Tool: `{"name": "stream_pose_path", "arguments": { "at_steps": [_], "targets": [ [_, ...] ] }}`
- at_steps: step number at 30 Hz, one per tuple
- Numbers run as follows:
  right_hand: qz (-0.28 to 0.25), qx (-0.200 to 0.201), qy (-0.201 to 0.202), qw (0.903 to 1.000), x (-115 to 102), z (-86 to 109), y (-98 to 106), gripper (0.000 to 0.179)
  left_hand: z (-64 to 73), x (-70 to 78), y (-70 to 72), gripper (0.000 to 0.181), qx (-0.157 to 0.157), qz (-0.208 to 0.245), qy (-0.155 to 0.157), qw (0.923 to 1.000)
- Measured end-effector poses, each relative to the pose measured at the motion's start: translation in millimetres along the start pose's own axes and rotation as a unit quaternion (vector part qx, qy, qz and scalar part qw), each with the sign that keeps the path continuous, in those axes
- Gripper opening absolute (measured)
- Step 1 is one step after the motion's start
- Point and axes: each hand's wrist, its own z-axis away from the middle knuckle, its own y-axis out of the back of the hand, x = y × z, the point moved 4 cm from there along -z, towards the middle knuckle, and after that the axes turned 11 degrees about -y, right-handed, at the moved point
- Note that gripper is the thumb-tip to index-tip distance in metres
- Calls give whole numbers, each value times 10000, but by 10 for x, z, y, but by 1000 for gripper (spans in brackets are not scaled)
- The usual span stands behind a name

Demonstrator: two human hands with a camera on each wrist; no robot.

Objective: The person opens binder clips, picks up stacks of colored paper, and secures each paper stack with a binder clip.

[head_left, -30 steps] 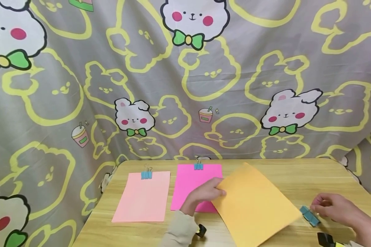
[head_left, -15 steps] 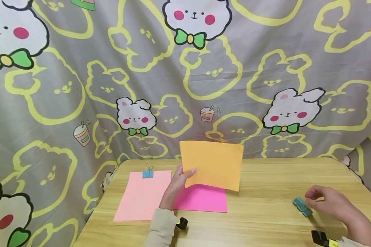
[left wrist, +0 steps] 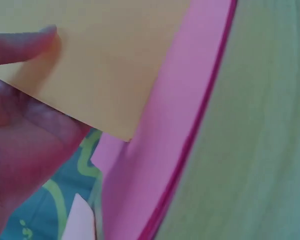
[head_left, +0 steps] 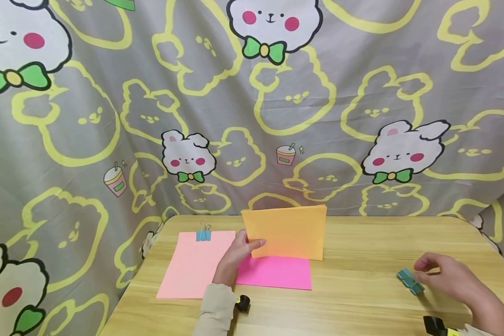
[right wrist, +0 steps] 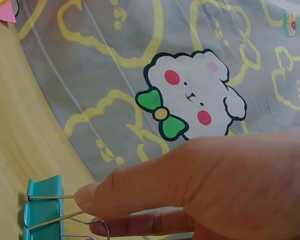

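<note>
My left hand (head_left: 240, 249) holds a stack of orange paper (head_left: 290, 231) by its left side, thumb across the front and fingers behind. The stack stands nearly upright over the bright pink paper (head_left: 277, 273), hiding its upper part. In the left wrist view the orange paper's lower corner overlaps the pink sheets. At the right, my right hand (head_left: 447, 275) pinches a teal binder clip (head_left: 410, 281) by its wire handles. The right wrist view shows the clip (right wrist: 44, 207) beyond the thumb tip, with no paper in it.
Left of the orange stack lies light pink paper (head_left: 193, 266), a blue binder clip (head_left: 203, 235) on its top edge. The wooden table (head_left: 353, 298) ends at a grey curtain (head_left: 235, 93) printed with cartoon rabbits.
My left hand has carried the orange paper left and tipped it from a slant to upright over the bright pink paper. The right hand, with the binder clip, has shifted slightly left.
</note>
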Motion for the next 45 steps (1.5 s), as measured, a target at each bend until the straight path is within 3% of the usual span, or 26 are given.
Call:
{"name": "stream_pose_path", "arguments": {
  "at_steps": [4, 9, 14, 26, 35, 45],
  "targets": [
    [-91, 68, 94, 9999, -14, -13, -5, 22, 0, 38, -2, 21, 36, -69, 8, 10000],
    [-284, 197, 201, 9992, -48, -36, -1, 40, -6, 51, -15, 26, 140, -100, 159, 9997],
    [-129, 340, 284, 9989, -76, -43, 6, 52, -11, 20, -18, 29, 148, -139, 148, 9997],
    [295, 450, 235, 9983, -116, -34, -24, 53, -44, 23, -62, 31, -156, -113, -27, 9998],
    [186, 337, 273, 9989, -165, -90, -74, 56, -35, 8, -72, 30, 208, -74, 108, 9997],
    [194, 401, 292, 9986, -180, -86, -83, 52, -52, -14, -96, 28, 424, -191, -13, 9989]
  ]
}}
